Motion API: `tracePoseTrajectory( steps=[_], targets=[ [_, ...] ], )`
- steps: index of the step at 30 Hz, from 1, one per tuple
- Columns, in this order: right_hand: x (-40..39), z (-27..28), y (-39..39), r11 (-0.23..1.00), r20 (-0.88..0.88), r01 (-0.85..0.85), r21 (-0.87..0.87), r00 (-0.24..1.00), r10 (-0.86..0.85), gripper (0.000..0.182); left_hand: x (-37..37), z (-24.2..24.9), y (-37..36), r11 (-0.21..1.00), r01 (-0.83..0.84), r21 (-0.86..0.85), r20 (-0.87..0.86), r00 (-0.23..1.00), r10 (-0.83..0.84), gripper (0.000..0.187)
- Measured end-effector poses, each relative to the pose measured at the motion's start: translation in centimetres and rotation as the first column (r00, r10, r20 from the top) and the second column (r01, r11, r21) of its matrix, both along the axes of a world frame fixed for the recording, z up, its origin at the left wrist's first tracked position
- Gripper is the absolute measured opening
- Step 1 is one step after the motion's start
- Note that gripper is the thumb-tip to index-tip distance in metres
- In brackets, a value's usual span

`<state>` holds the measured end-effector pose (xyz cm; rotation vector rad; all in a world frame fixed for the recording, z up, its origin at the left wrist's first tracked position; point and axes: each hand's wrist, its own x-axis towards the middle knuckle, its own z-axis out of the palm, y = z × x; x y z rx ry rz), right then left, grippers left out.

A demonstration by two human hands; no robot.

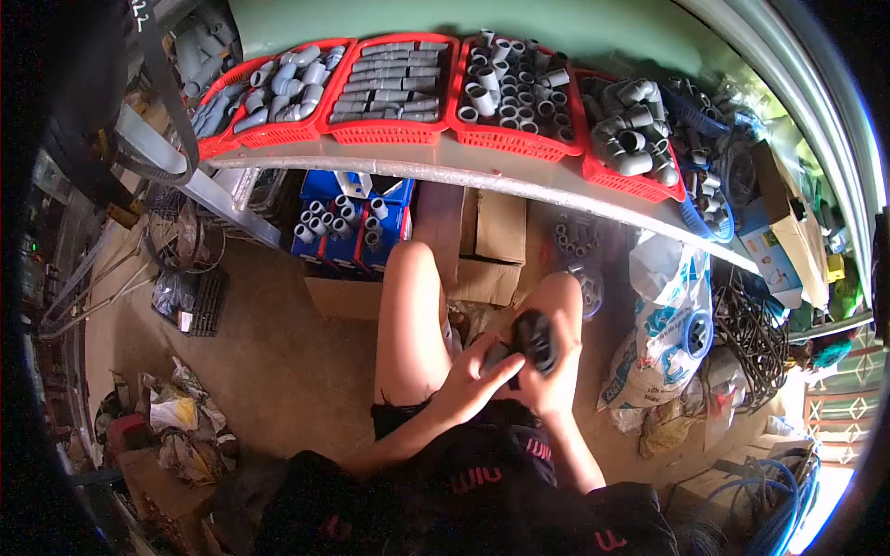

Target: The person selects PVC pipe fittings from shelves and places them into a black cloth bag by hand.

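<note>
Head-worn view, forward and down

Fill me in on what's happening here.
A seated person is handling a dark object above their lap. The right hand grips it, and the left hand is close against it; blur hides exactly what it is. Ahead, red baskets of grey pipe fittings stand in a row on a shelf. A printed sack stands on the floor to the right.
</note>
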<state>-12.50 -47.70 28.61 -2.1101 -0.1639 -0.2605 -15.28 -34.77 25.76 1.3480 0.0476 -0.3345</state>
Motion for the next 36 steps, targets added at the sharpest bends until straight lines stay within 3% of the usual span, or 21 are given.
tracePoseTrajectory(
  steps=[1, 3, 5, 7, 9, 11, 12, 14, 17, 18, 21, 22, 23, 25, 26, 27, 29, 31, 32, 33, 36],
  targets=[
    [0.8, -1.8, -1.1, 0.993, 0.031, 0.060, -0.102, 0.998, -0.057, 0.030, 0.1, 0.1, 0.2, 0.998, 0.040, 0.044, -0.077, 0.996, -0.036, 0.033],
    [1.8, -2.9, -1.9, 0.886, -0.003, 0.312, 0.344, 0.944, -0.331, 0.016, 0.0, 0.2, 0.2, 0.992, -0.054, -0.117, -0.065, 0.997, 0.046, 0.027],
    [1.4, -1.6, -2.4, 0.834, 0.081, 0.249, 0.492, 0.941, -0.329, 0.016, 0.2, 0.1, 0.7, 0.972, -0.143, -0.189, -0.105, 0.987, 0.125, 0.023],
    [0.6, -1.3, -1.6, 0.871, 0.242, 0.084, 0.484, 0.944, -0.225, 0.025, 0.7, -0.2, 0.9, 0.923, -0.191, -0.334, -0.098, 0.981, 0.168, 0.022],
    [-0.7, -0.8, -0.6, 0.947, 0.287, -0.071, 0.312, 0.958, -0.022, 0.036, 1.1, -0.7, 0.0, 0.893, -0.281, -0.350, -0.157, 0.958, 0.240, 0.025],
    [-1.1, 0.2, 0.6, 0.966, 0.279, -0.230, -0.116, 0.926, 0.254, 0.041, 0.8, -1.1, -0.1, 0.930, -0.138, -0.340, -0.146, 0.985, 0.093, 0.026],
    [-1.4, -0.2, 1.5, 0.963, 0.285, -0.241, -0.120, 0.921, 0.266, 0.041, 0.1, -0.7, -1.0, 0.849, -0.222, -0.479, -0.001, 0.968, 0.253, 0.022],
    [-1.4, 0.0, 2.1, 0.950, 0.246, -0.266, -0.162, 0.922, 0.300, 0.048, -0.4, -1.1, -0.8, 0.892, -0.202, -0.404, 0.011, 0.974, 0.225, 0.021],
    [-0.8, -0.7, 1.7, 0.955, 0.137, -0.295, -0.021, 0.946, 0.295, 0.049, -0.2, -1.1, 0.1, 0.951, -0.163, -0.261, 0.063, 0.981, 0.185, 0.022],
    [-0.7, -0.6, 2.1, 0.956, 0.053, -0.259, 0.138, 0.966, 0.255, 0.049, -0.1, -0.5, 0.4, 0.964, -0.171, -0.205, 0.064, 0.980, 0.188, 0.024],
    [0.5, -1.5, 1.4, 0.994, 0.198, -0.019, -0.106, 0.979, 0.040, 0.042, 0.3, -2.5, 1.4, 0.993, -0.009, 0.119, 0.019, 1.000, 0.007, 0.028],
    [1.2, -2.3, 0.8, 0.990, 0.211, 0.039, -0.138, 0.978, -0.009, 0.039, 0.1, -2.3, 1.0, 0.988, -0.111, -0.111, -0.016, 0.994, 0.110, 0.031],
    [1.9, -2.1, 0.7, 0.999, 0.186, 0.038, 0.025, 0.982, -0.042, 0.031, 0.2, -2.2, 0.9, 0.976, -0.136, -0.171, -0.155, 0.982, 0.110, 0.036],
    [2.6, -1.6, -0.1, 0.983, 0.090, 0.051, 0.178, 0.994, -0.067, 0.024, 0.3, -1.6, 2.0, 0.907, -0.148, -0.394, -0.123, 0.987, 0.107, 0.041],
    [2.5, -1.6, 0.0, 0.989, 0.221, 0.080, 0.127, 0.969, -0.107, 0.021, 0.5, -1.7, 2.6, 0.911, -0.135, -0.390, -0.089, 0.990, 0.109, 0.045],
    [2.0, -1.2, -0.1, 0.980, 0.185, 0.020, 0.198, 0.981, -0.057, 0.028, 0.7, -2.1, 2.6, 0.872, -0.167, -0.460, -0.062, 0.986, 0.156, 0.046],
    [0.5, 0.2, 1.4, 0.965, 0.378, -0.222, 0.136, 0.912, 0.157, 0.030, 1.1, -1.9, 2.2, 0.783, -0.276, -0.557, -0.190, 0.960, 0.203, 0.048],
    [-0.7, 0.6, 3.1, 0.938, 0.342, -0.310, -0.152, 0.874, 0.344, 0.035, 0.7, -2.6, 0.6, 0.250, -0.392, -0.885, -0.411, 0.911, -0.026, 0.036],
    [-0.9, 0.1, 3.6, 0.930, 0.311, -0.341, -0.135, 0.877, 0.367, 0.035, 0.5, -2.6, 0.2, -0.067, -0.469, -0.881, -0.451, 0.874, -0.182, 0.031],
    [-0.8, -0.5, 3.9, 0.921, 0.282, -0.372, -0.116, 0.877, 0.389, 0.036, 0.5, -2.1, 0.5, 0.064, -0.337, -0.939, -0.343, 0.921, -0.185, 0.026],
    [-0.9, -0.6, 3.7, 0.939, 0.286, -0.313, -0.138, 0.895, 0.341, 0.035, 0.1, -3.3, 0.4, 0.506, -0.256, -0.824, -0.294, 0.956, 0.006, 0.034]
  ],
)
